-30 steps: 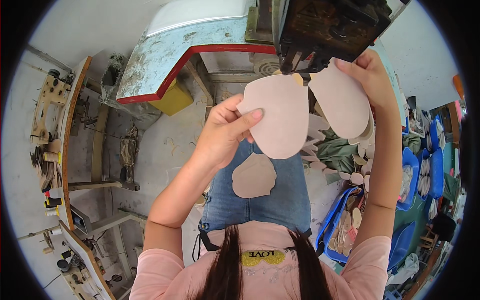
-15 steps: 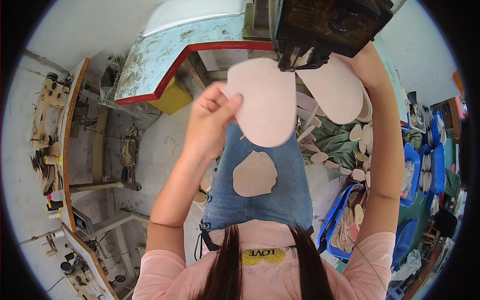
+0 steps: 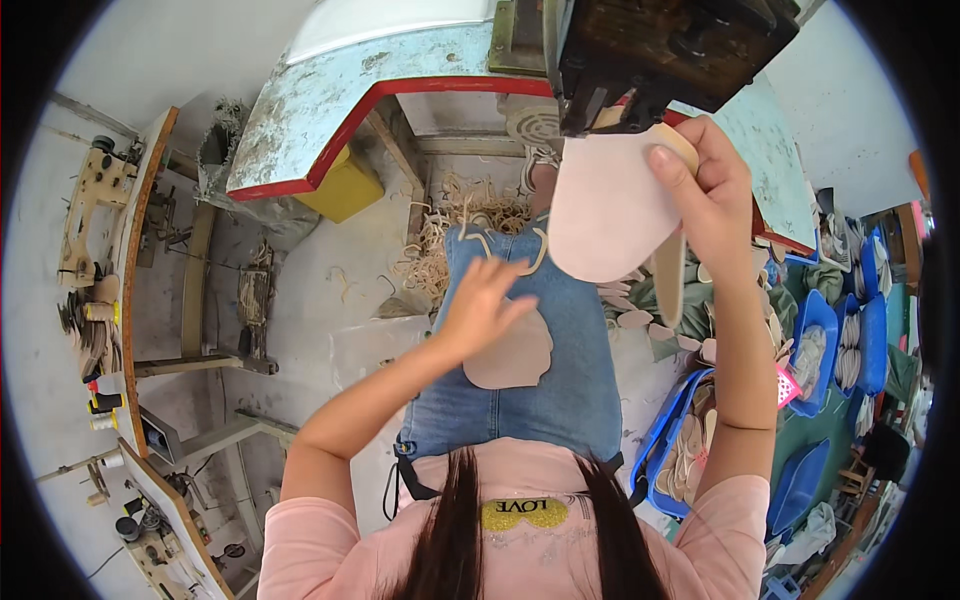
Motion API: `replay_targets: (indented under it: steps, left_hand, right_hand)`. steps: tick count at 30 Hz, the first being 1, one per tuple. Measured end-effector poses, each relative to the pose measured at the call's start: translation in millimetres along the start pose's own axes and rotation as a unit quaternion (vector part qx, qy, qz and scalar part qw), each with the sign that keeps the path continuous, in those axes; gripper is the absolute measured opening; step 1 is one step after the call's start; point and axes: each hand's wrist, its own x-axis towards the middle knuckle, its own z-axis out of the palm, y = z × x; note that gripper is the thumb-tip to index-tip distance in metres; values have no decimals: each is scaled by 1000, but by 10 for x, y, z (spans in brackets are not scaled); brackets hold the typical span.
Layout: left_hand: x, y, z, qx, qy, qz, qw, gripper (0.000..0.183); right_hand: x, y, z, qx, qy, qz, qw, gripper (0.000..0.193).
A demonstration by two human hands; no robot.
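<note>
Your left hand (image 3: 488, 312) has open air to its left, above the pale floor (image 3: 300, 290), and a free lane ahead up to the red-edged table (image 3: 420, 62). To its front-right, the pale pink piece (image 3: 605, 205) in your right hand (image 3: 708, 190) blocks passage; the black machine head (image 3: 665, 60) crowds that hand's front-left.

My held piece (image 3: 605, 210): v. pale pink, plain. Lap piece (image 3: 512, 358): beige-pink, also plain. My shirt (image 3: 545, 570): lt pink w/ glittery yellow patch (image 3: 525, 516), blk lettering on it. My jeans (image 3: 515, 415): faded blue. Machine head (image 3: 680, 55): blk. Bench (image 3: 360, 95): lt blue, blotched w/ brownish stains, red edge. Bin (image 3: 345, 188): yellow. Trays (image 3: 873, 350): bright blue. Floor scraps (image 3: 430, 265): creamy tan.
</note>
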Motion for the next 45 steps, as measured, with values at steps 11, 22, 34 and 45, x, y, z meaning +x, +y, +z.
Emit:
replay_targets:
  steps: [11, 22, 34, 45]
  left_hand:
    - [846, 752, -1226, -442, -23, -113, 890, 22]
    - [660, 847, -1048, -569, 12, -125, 812, 22]
    - [433, 721, -887, -572, 84, -154, 801, 15]
    - [400, 697, -826, -609, 87, -149, 775, 18]
  right_hand:
    - [-203, 283, 195, 16, -96, 85, 992, 23]
    - [-156, 352, -720, 18, -146, 205, 968, 19]
    - [455, -242, -416, -127, -97, 95, 983, 16]
    - [715, -150, -385, -221, -84, -12, 972, 26]
